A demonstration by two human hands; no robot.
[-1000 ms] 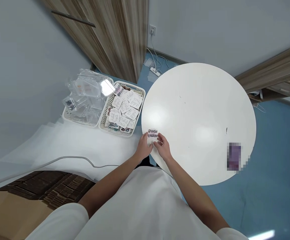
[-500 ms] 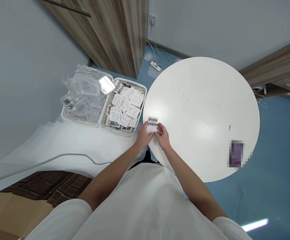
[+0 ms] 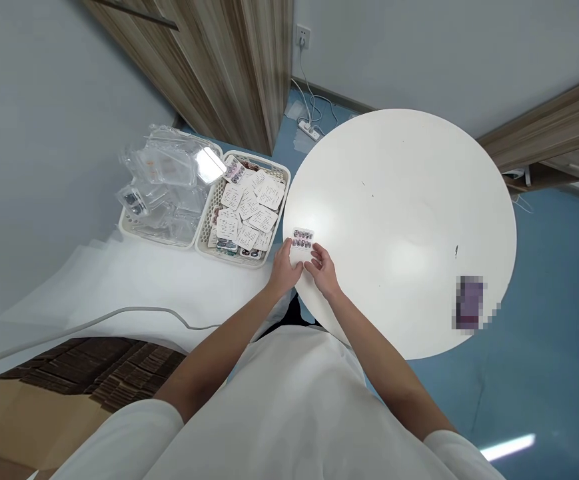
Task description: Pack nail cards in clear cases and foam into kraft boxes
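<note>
A small white card of press-on nails (image 3: pixel 302 238) with two rows of dark, purplish nails is at the near left edge of the round white table (image 3: pixel 409 200). My left hand (image 3: pixel 284 270) grips its left side, fingers along the edge and thumb at the lower corner. On the opposite side my right hand (image 3: pixel 324 272) has its fingers curled at the card's right edge, thumb near the bottom. Left of the hands, a white basket (image 3: pixel 204 241) holds many similar cards (image 3: pixel 249 207), mostly with printed white backs up.
Another white basket (image 3: pixel 128 230) is heaped with clear plastic cases (image 3: pixel 169 167). A pixelated purple object (image 3: pixel 470 302) lies at the table's right. A grey cable (image 3: pixel 159 309) crosses a white surface above a cardboard box (image 3: pixel 44 420). A power strip (image 3: pixel 309 130) lies on the floor.
The view has shifted slightly. Both hands stay at the card, which now shows a bit more of its face between them.
</note>
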